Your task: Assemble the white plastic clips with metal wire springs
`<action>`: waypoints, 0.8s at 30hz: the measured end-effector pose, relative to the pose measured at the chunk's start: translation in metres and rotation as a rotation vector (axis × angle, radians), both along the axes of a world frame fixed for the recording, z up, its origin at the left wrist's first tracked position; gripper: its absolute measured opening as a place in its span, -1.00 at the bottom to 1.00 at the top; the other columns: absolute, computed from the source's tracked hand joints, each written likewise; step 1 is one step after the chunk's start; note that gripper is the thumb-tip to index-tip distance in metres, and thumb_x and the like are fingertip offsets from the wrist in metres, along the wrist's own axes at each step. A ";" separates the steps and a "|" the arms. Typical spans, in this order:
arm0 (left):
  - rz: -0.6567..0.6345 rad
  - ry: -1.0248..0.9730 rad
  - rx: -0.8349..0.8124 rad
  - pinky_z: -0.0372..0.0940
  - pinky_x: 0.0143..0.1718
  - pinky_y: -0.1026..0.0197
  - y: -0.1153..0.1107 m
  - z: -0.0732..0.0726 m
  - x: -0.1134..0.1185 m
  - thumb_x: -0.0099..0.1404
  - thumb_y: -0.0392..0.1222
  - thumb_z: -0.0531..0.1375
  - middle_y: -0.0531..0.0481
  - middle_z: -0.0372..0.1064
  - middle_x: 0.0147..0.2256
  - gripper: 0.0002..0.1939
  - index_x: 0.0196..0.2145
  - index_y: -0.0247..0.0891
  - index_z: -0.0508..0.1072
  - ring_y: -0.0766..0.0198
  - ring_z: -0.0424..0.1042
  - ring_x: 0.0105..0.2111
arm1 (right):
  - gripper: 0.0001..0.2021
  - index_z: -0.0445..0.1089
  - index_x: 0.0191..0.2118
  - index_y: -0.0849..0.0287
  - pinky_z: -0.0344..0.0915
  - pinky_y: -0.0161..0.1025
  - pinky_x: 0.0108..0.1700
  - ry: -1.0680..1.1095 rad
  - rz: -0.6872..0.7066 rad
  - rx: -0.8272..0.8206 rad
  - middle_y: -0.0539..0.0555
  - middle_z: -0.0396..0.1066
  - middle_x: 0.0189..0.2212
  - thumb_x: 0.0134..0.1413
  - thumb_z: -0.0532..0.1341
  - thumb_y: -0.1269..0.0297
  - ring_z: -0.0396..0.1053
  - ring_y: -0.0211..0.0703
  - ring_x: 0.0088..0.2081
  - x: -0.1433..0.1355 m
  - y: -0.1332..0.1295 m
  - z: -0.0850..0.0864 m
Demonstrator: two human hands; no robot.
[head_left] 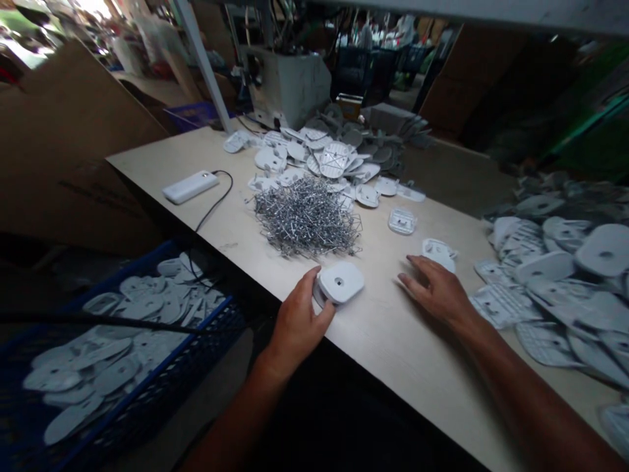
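Near the table's front edge, my left hand grips a rounded white plastic part with a small hole in its top. The thumb and fingers press on its left side; its underside is hidden. My right hand is over the table to the right, fingers apart and holding nothing. Just beyond its fingers lies another white plastic piece, partly covered by the hand. A ribbed white piece rests farther back. Behind my left hand is a heap of thin bent metal wires.
White plastic parts are piled at the back, and more are heaped on the right. A white power bank with a black cable lies left. Below the table edge, a blue crate holds similar parts. A grey machine stands behind.
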State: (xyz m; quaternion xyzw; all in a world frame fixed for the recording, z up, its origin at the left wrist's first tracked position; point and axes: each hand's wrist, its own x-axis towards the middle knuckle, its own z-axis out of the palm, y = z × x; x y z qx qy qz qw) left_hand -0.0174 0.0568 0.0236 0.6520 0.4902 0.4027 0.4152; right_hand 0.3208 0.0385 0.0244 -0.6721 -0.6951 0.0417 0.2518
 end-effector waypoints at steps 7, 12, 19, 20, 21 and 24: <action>-0.080 0.165 0.036 0.34 0.26 -0.26 -0.003 0.018 0.013 0.29 -0.08 0.38 -0.24 0.53 0.15 -0.36 0.30 -0.11 0.43 -0.20 0.52 0.14 | -0.55 0.58 0.17 0.22 0.51 0.14 0.11 0.285 0.040 -0.027 0.28 0.58 0.09 0.31 0.32 0.06 0.58 0.21 0.01 -0.049 0.035 0.010; -0.112 0.081 -0.068 0.48 0.08 -0.08 -0.005 0.009 0.010 0.30 -0.04 0.41 -0.17 0.53 0.10 -0.32 0.33 -0.05 0.39 0.00 0.59 -0.05 | -0.67 0.64 0.05 0.22 0.50 0.02 0.03 0.440 0.073 -0.101 0.24 0.63 -0.03 0.27 0.33 0.16 0.59 0.13 -0.06 -0.068 0.073 0.006; 0.011 -0.182 -0.180 0.56 -0.12 0.12 0.010 -0.021 0.002 0.32 -0.09 0.32 -0.12 0.55 -0.09 -0.53 0.15 -0.24 0.49 0.20 0.64 -0.25 | -0.85 0.65 -0.25 0.15 0.43 -0.13 -0.14 0.533 0.044 -0.097 0.09 0.65 -0.28 0.20 0.32 0.25 0.57 0.00 -0.25 -0.065 0.105 -0.001; 0.039 -0.211 -0.189 0.55 -0.17 0.15 0.012 -0.024 0.002 0.34 -0.08 0.30 -0.11 0.55 -0.13 -0.59 0.10 -0.26 0.51 0.21 0.64 -0.28 | -0.86 0.64 -0.25 0.15 0.42 -0.14 -0.17 0.539 0.038 -0.093 0.09 0.65 -0.29 0.19 0.33 0.24 0.57 0.00 -0.27 -0.064 0.108 0.000; 0.058 -0.224 -0.186 0.54 -0.22 0.18 0.013 -0.027 0.003 0.36 -0.08 0.28 -0.09 0.55 -0.17 -0.64 0.06 -0.26 0.52 0.21 0.65 -0.30 | -0.86 0.64 -0.25 0.15 0.41 -0.14 -0.19 0.542 0.029 -0.085 0.09 0.64 -0.30 0.18 0.34 0.23 0.57 0.00 -0.27 -0.062 0.112 0.001; 0.078 -0.156 -0.138 0.49 -0.30 0.24 0.014 -0.030 0.006 0.41 -0.08 0.24 -0.06 0.58 -0.29 -0.74 -0.05 -0.26 0.57 0.21 0.64 -0.34 | -0.84 0.64 -0.21 0.15 0.40 -0.13 -0.16 0.546 0.002 -0.041 0.12 0.64 -0.26 0.18 0.38 0.19 0.56 0.02 -0.24 -0.061 0.124 0.008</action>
